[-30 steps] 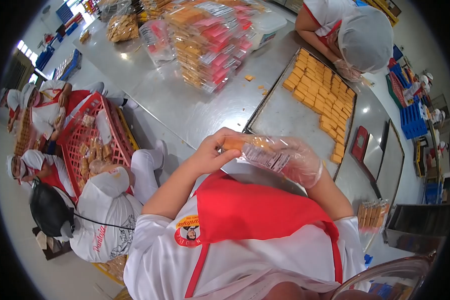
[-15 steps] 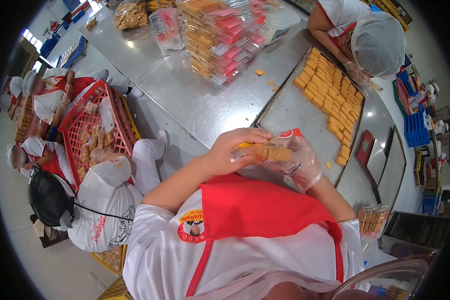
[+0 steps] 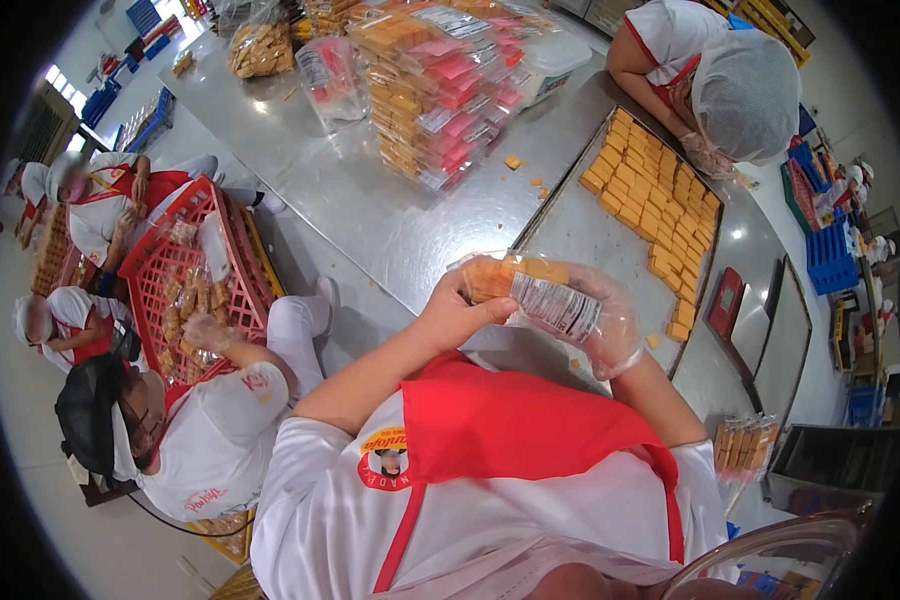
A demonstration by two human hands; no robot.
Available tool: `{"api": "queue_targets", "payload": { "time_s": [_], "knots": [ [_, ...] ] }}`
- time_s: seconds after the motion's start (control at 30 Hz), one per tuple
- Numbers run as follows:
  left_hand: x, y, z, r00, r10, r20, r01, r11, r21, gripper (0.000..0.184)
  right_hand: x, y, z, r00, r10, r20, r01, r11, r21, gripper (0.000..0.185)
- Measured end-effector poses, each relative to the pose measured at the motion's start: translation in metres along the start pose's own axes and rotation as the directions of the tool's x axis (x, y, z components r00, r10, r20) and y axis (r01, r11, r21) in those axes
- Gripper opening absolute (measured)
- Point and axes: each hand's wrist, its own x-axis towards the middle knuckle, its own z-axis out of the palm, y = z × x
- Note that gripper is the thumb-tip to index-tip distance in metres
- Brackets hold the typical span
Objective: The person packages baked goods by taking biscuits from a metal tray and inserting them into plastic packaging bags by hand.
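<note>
Held between both hands, above the near edge of a metal tray (image 3: 560,235), is a clear plastic bag of biscuits (image 3: 555,308). Golden biscuit pieces show through the film, and a white printed label faces up. My bare left hand (image 3: 460,308) grips the bag's left end, thumb on top. Around its right end wraps my right hand (image 3: 610,315), in a clear plastic glove; some of its fingers are hidden behind the bag. Rows of loose golden biscuits (image 3: 660,200) cover the far right part of the tray.
Stacked bags of biscuits (image 3: 430,100) stand on the steel table (image 3: 370,200), beside a plastic tub (image 3: 550,65). Crumbs lie near the tray. A co-worker (image 3: 740,90) leans over the far right corner. At left, another person (image 3: 220,420) reaches into a red crate (image 3: 155,250).
The bag has turned in my hands, so its printed label now faces up and it lies more lengthwise between them. The person at left has turned and reaches into the red crate.
</note>
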Motion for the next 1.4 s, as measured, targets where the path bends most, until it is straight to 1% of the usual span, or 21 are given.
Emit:
{"api": "queue_targets", "payload": {
  "time_s": [0.1, 0.2, 0.23, 0.27, 0.3, 0.37, 0.4, 0.5, 0.6, 0.7, 0.8, 0.9, 1.0, 1.07, 1.13, 1.17, 1.2, 1.23, 1.3, 1.37, 1.4],
  "knots": [
    [0.0, 0.001, 0.004, 0.999, 0.009, -0.034, -0.009, 1.0, -0.003, 0.033, 0.002, 0.002, -0.001, 0.994, -0.03, -0.109, 0.025, 0.999, -0.046, 0.027],
    [-0.002, 0.003, 0.001, 0.997, -0.075, 0.014, 0.075, 0.997, 0.0, 0.034, 0.001, -0.011, 0.009, 0.986, 0.155, -0.063, -0.148, 0.983, 0.107, 0.026],
    [-0.002, 0.004, 0.0, 0.993, -0.114, 0.042, 0.114, 0.993, 0.0, 0.034, 0.001, -0.007, 0.005, 0.999, -0.047, -0.02, 0.043, 0.981, -0.188, 0.027],
    [-0.002, 0.002, 0.001, 0.997, -0.063, 0.046, 0.064, 0.998, -0.026, 0.034, 0.001, 0.001, -0.003, 0.971, -0.227, 0.079, 0.238, 0.859, -0.453, 0.028],
    [-0.002, -0.001, 0.002, 0.999, -0.011, 0.048, 0.014, 0.999, -0.052, 0.035, 0.0, 0.005, -0.008, 0.906, -0.361, 0.222, 0.413, 0.634, -0.654, 0.029],
    [-0.002, -0.002, 0.002, 0.999, 0.02, 0.034, -0.016, 0.995, -0.095, 0.037, -0.001, 0.0, -0.008, 0.982, -0.182, -0.047, 0.162, 0.948, -0.275, 0.035],
    [-0.003, 0.0, 0.002, 1.0, -0.003, 0.019, 0.005, 0.994, -0.111, 0.038, -0.001, -0.001, -0.007, 0.989, -0.039, -0.142, 0.035, 0.999, -0.032, 0.038],
    [-0.002, 0.001, -0.001, 0.996, -0.062, 0.068, 0.064, 0.997, -0.033, 0.042, -0.003, 0.008, -0.007, 0.984, -0.179, 0.002, 0.175, 0.959, -0.223, 0.043],
    [-0.002, 0.001, 0.004, 0.995, -0.015, 0.095, 0.014, 1.0, 0.017, 0.05, 0.005, 0.005, -0.004, 0.977, -0.11, 0.185, 0.211, 0.662, -0.719, 0.047],
    [-0.003, 0.001, 0.006, 0.997, 0.019, 0.071, -0.018, 1.0, -0.006, 0.052, 0.008, 0.009, -0.013, 0.992, 0.03, 0.123, 0.011, 0.948, -0.318, 0.05],
    [-0.003, 0.004, 0.004, 0.997, -0.077, 0.005, 0.077, 0.997, -0.007, 0.051, 0.009, 0.007, -0.015, 0.94, -0.209, 0.271, 0.32, 0.815, -0.483, 0.052],
    [-0.005, 0.001, -0.004, 0.994, -0.101, -0.047, 0.101, 0.995, -0.001, 0.049, 0.003, 0.001, 0.002, 0.957, -0.114, 0.268, 0.267, 0.709, -0.653, 0.041],
    [-0.007, -0.009, -0.013, 0.997, -0.075, -0.024, 0.075, 0.997, 0.032, 0.043, 0.009, -0.002, -0.015, 0.796, -0.126, 0.592, 0.575, 0.462, -0.675, 0.034],
    [-0.012, -0.018, -0.031, 0.995, -0.089, 0.046, 0.084, 0.992, 0.09, 0.048, 0.012, 0.005, -0.027, 0.801, -0.125, 0.585, 0.512, 0.649, -0.563, 0.028],
    [-0.018, -0.03, -0.046, 0.998, -0.057, -0.041, 0.052, 0.991, -0.12, 0.051, 0.011, -0.008, -0.042, 0.89, 0.051, 0.453, 0.222, 0.819, -0.529, 0.024],
    [-0.022, -0.034, -0.05, 0.995, -0.051, -0.084, 0.031, 0.975, -0.221, 0.053, 0.013, -0.026, -0.054, 0.918, 0.24, 0.316, -0.044, 0.853, -0.52, 0.023],
    [-0.024, -0.027, -0.048, 0.993, -0.013, -0.116, -0.017, 0.969, -0.247, 0.055, 0.021, -0.037, -0.057, 0.994, 0.058, 0.094, 0.037, 0.625, -0.78, 0.019],
    [-0.027, -0.015, -0.043, 0.989, 0.022, -0.147, -0.062, 0.96, -0.273, 0.057, 0.031, -0.048, -0.063, 0.979, -0.192, -0.063, 0.0, 0.314, -0.949, 0.018],
    [-0.031, -0.011, -0.042, 0.982, 0.071, -0.173, -0.11, 0.967, -0.23, 0.058, 0.066, -0.034, -0.126, 0.799, -0.598, 0.058, -0.008, -0.108, -0.994, 0.018],
    [-0.036, -0.014, -0.05, 0.981, 0.108, -0.158, -0.124, 0.988, -0.09, 0.057, 0.079, -0.038, -0.151, 0.867, -0.48, -0.132, -0.225, -0.14, -0.964, 0.015],
    [-0.037, -0.018, -0.057, 0.982, 0.13, -0.135, -0.14, 0.988, -0.067, 0.054, 0.084, -0.035, -0.159, 0.864, -0.49, -0.114, -0.233, -0.189, -0.954, 0.015]
  ]
}}
